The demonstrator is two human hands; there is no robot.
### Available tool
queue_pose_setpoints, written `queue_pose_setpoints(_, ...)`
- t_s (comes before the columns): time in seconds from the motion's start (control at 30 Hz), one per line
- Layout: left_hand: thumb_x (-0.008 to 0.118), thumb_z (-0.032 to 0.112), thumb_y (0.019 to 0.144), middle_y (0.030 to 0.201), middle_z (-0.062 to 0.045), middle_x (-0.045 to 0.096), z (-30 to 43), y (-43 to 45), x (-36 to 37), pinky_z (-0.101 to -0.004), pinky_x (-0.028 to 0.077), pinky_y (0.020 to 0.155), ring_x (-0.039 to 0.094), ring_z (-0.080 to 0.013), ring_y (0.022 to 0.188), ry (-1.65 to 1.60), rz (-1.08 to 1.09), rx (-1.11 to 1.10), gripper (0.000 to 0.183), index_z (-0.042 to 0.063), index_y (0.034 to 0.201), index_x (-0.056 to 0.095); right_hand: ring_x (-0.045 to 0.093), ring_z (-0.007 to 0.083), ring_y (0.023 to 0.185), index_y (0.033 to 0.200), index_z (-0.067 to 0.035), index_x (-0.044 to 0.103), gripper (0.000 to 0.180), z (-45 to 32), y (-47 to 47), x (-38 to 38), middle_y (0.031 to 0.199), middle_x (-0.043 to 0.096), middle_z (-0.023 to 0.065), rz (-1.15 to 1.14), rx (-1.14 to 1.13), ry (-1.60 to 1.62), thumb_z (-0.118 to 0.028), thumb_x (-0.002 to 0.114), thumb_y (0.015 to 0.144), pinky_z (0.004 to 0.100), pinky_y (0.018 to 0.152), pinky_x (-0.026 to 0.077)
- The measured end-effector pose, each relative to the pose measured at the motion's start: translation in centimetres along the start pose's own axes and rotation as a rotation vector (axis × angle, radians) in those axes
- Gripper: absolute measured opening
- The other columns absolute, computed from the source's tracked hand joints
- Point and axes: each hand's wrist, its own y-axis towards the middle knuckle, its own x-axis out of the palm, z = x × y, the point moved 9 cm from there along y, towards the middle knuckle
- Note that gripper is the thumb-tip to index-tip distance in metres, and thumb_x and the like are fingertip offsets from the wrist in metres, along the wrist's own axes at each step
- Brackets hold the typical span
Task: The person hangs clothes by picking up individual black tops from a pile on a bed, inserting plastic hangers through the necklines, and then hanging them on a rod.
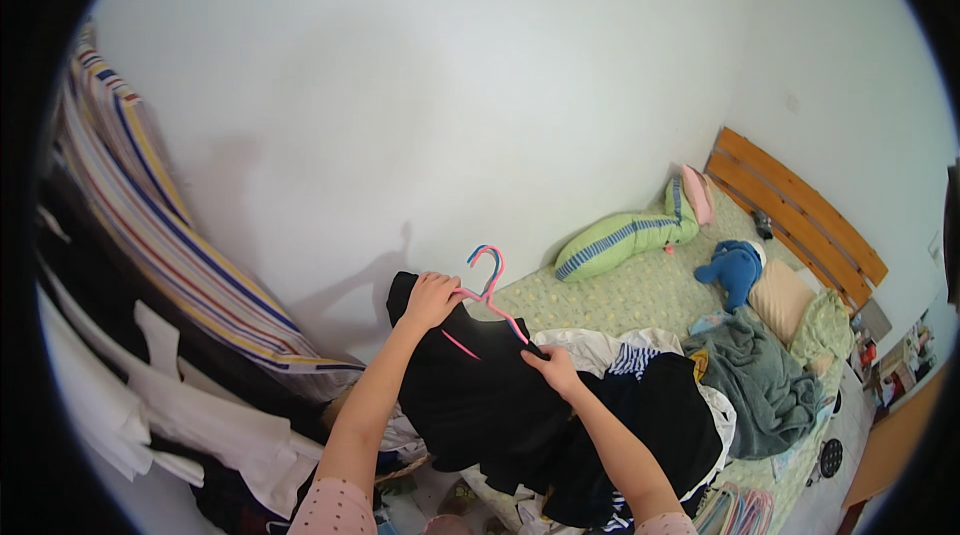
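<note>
A black short-sleeved garment (480, 400) hangs spread out before me on a pink hanger (491, 293). A blue hook lies close against the pink one, so a second hanger may be nested there. My left hand (433, 300) grips the garment's left shoulder together with the hanger beside the neckline. On the other shoulder, the fingers of my right hand (553, 370) pinch the fabric near the hanger's end. Part of the hanger's lower bar shows pink against the black cloth; the rest is hidden inside the garment.
Behind the garment stands a bed (600, 308) with a clothes pile (660, 400), a grey-green blanket (765, 385), a green bolster (626, 242) and a blue plush toy (731, 269). Several hangers (739, 511) lie at its near edge. White clothes (217, 415) and a striped cloth (202, 257) hang at left.
</note>
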Motion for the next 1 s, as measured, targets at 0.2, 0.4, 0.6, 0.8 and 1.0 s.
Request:
queue_pose_setpoints(0.2,0.053,0.034,0.084,0.068,-0.011,0.058,2.2,0.1,-8.2,-0.0435,0.042,0.063,0.057,-0.0306,0.072,0.110,-0.100,-0.134,0.025,0.009,0.081,0.050,0.045,0.0125,0.053,0.064,0.002,0.057,0.040,-8.8,-0.8,-3.4,0.052,0.049,0.0070,-0.022,-0.219,-0.155,-0.035,0.067,0.073,0.0316,0.054,0.037)
queue_pose_setpoints(0.4,0.051,0.036,0.086,0.063,-0.012,0.056,5.9,-1.7,-17.1,-0.0433,0.042,0.050,0.055,-0.0348,0.061,0.151,0.100,-0.155,0.028,0.008,0.081,0.050,0.045,0.0136,0.052,0.066,0.002,0.058,0.032,-17.1,-1.2,-4.8,0.054,0.049,0.0076,-0.075,-0.477,-0.262,-0.027,0.071,0.070,0.0298,0.053,0.037)
queue_pose_setpoints(0.6,0.052,0.032,0.086,0.060,-0.013,0.056,8.9,-3.7,-22.4,-0.0433,0.042,0.047,0.056,-0.0344,0.058,0.285,0.132,-0.233,0.026,0.006,0.084,0.049,0.051,0.0192,0.051,0.069,-0.001,0.062,0.029,-23.7,-3.1,-5.3,0.057,0.056,0.0111,-0.079,-0.623,-0.392,-0.027,0.073,0.068,0.0306,0.052,0.040)
queue_pose_setpoints(0.8,0.052,0.028,0.086,0.056,-0.014,0.052,12.6,-5.1,-28.4,-0.0445,0.039,0.045,0.053,-0.0367,0.054,0.316,0.216,-0.310,0.025,0.005,0.084,0.044,0.045,0.0110,0.051,0.067,0.001,0.059,0.021,-29.4,-5.0,-4.7,0.053,0.053,0.0054,-0.096,-0.764,-0.367,-0.015,0.072,0.069,0.0272,0.050,0.038)
queue_pose_setpoints(1.0,0.053,0.025,0.086,0.057,-0.012,0.052,18.1,-6.9,-36.5,-0.0424,0.039,0.044,0.053,-0.0351,0.053,0.408,0.303,-0.253,0.024,0.004,0.083,0.043,0.051,0.0121,0.052,0.069,0.001,0.062,0.016,-36.0,-7.8,-2.9,0.057,0.058,0.0069,-0.191,-0.924,-0.224,-0.011,0.073,0.065,0.0261,0.051,0.041)
